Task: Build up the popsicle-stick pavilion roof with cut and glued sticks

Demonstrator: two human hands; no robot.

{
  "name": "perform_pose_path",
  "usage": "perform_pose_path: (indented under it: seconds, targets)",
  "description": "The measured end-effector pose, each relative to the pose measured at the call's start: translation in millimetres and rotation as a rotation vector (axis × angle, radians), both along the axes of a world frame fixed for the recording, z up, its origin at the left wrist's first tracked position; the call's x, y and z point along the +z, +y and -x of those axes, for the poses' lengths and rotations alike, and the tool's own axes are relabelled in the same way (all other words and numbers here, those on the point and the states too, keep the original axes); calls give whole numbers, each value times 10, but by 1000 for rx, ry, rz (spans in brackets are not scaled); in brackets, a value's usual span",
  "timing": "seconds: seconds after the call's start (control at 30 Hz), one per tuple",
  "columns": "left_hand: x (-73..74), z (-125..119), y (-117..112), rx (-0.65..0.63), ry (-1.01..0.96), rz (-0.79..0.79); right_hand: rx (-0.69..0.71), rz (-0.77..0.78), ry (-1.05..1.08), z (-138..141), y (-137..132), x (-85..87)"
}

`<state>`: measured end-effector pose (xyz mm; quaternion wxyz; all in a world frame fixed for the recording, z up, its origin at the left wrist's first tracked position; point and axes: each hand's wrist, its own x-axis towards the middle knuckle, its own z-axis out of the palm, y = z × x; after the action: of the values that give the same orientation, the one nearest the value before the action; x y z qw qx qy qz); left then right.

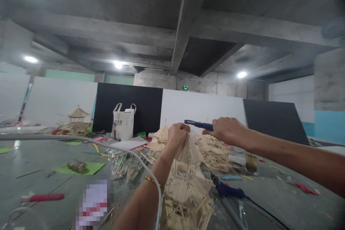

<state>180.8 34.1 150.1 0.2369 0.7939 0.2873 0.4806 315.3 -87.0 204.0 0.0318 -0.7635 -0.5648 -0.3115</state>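
A pavilion model point(188, 192) of pale wooden sticks stands in front of me, with tiered, fan-like roofs. At its topmost peak, my left hand point(178, 133) is closed, fingertips pinched round the tip of the pointed roof; any small piece between them is hidden. My right hand point(225, 127) grips dark blue-handled pliers point(198, 124) from the right. They lie nearly level, and their metal jaws reach over the left fingertips by the peak. Whether the jaws are open cannot be made out.
A blue glue gun point(229, 190) with a black cord lies right of the model. Bundled sticks point(128, 167) in clear plastic lie left. A grey cable point(129, 150) arcs across the left forearm. More stick models point(215, 151), a white tote bag point(123, 124) and a jar point(251, 163) stand behind.
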Motion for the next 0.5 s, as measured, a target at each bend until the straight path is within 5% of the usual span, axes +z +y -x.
perform_pose_path:
  seconds: [0.33,0.5]
  targets:
    - [19,30,12,-26,2,11,41,-48,126,-49,65,-51]
    - [7,158,-56,-36,-65,12,21,-81,336,-336,33,258]
